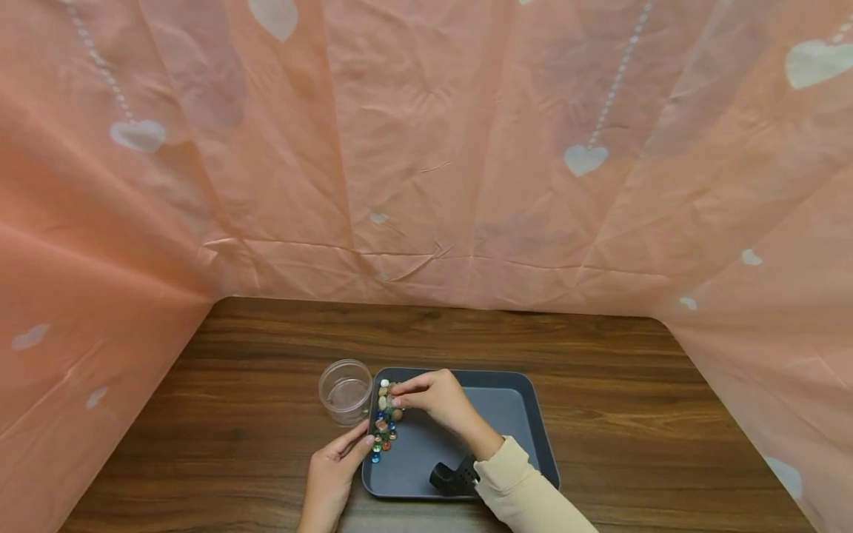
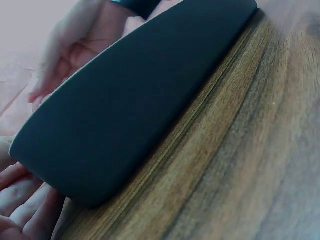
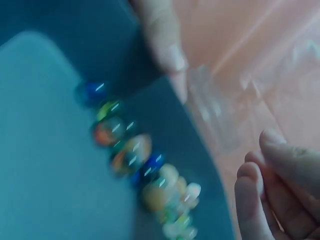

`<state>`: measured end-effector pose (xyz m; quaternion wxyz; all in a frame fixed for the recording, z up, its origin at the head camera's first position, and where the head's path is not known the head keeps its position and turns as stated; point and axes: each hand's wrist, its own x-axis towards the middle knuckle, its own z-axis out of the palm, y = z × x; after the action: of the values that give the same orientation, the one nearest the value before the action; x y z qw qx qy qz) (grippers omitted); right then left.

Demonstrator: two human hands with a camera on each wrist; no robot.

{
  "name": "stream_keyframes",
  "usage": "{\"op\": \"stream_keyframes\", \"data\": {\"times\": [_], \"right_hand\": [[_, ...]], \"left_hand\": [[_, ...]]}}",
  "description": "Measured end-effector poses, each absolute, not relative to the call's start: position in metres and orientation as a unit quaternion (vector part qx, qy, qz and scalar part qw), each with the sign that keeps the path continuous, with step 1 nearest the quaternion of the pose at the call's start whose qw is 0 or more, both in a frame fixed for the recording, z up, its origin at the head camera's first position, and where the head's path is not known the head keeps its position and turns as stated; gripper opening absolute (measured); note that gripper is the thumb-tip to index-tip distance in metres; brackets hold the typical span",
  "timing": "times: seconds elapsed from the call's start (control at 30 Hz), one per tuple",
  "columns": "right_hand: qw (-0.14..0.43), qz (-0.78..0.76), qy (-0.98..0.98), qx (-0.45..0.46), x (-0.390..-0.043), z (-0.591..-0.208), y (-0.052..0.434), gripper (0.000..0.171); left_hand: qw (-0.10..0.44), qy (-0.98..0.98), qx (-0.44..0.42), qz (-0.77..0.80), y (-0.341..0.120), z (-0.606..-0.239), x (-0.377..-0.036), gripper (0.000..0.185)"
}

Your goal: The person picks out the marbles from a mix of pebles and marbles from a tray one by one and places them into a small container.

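i'm bracing the tray (image 1: 533, 422) edge with my left hand (image 1: 336, 466), fingers straight, while my right hand (image 1: 433, 400) fingertips, curled together, are working the marbles (image 1: 385, 418) beside the cup (image 1: 345, 391); can't tell if one's pinched.

A dark grey tray (image 1: 526, 414) with marbles (image 1: 385, 422) in blue, green, orange and cream sits on a brown wood-grain bench (image 1: 633, 414) beside a clear jar (image 1: 345, 391), a cream sleeve (image 1: 526, 492) reaches in, and the backdrop (image 1: 426, 148) is salmon pink with white hearts.
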<state>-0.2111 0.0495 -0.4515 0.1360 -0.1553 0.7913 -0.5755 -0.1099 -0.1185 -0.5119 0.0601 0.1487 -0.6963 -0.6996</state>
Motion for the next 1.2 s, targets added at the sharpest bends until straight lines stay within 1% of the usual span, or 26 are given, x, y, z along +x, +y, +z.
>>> {"op": "stream_keyframes", "data": {"times": [0.23,0.43,0.73,1.0,1.2], "right_hand": [[0.162,-0.602,0.766,-0.157,-0.212,-0.466,0.061,0.02],[0.198,-0.592,0.761,-0.177,-0.209,-0.469,0.063,0.021],[0.232,-0.557,0.771,-0.205,-0.213,-0.475,0.059,0.02],[0.238,-0.532,0.781,-0.224,-0.212,-0.479,0.056,0.016],[0.222,-0.505,0.801,-0.234,-0.213,-0.481,0.054,0.014]], "left_hand": [[0.059,-0.692,0.147,-0.704,-0.118,-0.51,-0.109,0.039],[0.054,-0.69,0.15,-0.706,-0.118,-0.51,-0.11,0.039],[0.054,-0.687,0.148,-0.71,-0.118,-0.511,-0.11,0.039],[0.059,-0.686,0.148,-0.71,-0.117,-0.513,-0.109,0.037],[0.06,-0.689,0.147,-0.707,-0.118,-0.513,-0.109,0.037]]}}
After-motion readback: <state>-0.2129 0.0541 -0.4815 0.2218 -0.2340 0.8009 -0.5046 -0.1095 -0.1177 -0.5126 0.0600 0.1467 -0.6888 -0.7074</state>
